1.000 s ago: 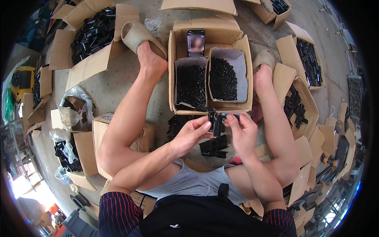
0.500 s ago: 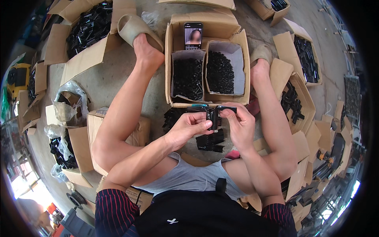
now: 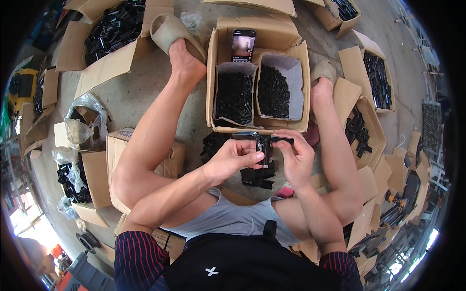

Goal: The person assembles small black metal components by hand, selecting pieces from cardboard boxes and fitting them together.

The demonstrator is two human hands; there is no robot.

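Between my closed left hand (image 3: 232,160) and closed right hand (image 3: 296,156) is a glossy black T-shaped part (image 3: 262,148). My left thumb and fingers pinch its upright stem, and its left arm runs above that hand. The right hand pinches a short black bar (image 3: 282,139) at the part's right side. Whether the bar is fixed to the part or only touching it, I cannot tell. Below the hands lies a pile of similar black pieces (image 3: 258,177), partly hidden.
Ahead stands a cardboard box (image 3: 209,99) with two compartments of small black parts and a propped phone (image 3: 243,46). Cardboard boxes of black parts surround my legs, including a far left box (image 3: 107,60) and a right box (image 3: 377,123). A taped carton (image 3: 170,160) sits by my left leg.
The black bar in my right hand has come up against the T-shaped part, where a small gap showed before. The view has shifted slightly.
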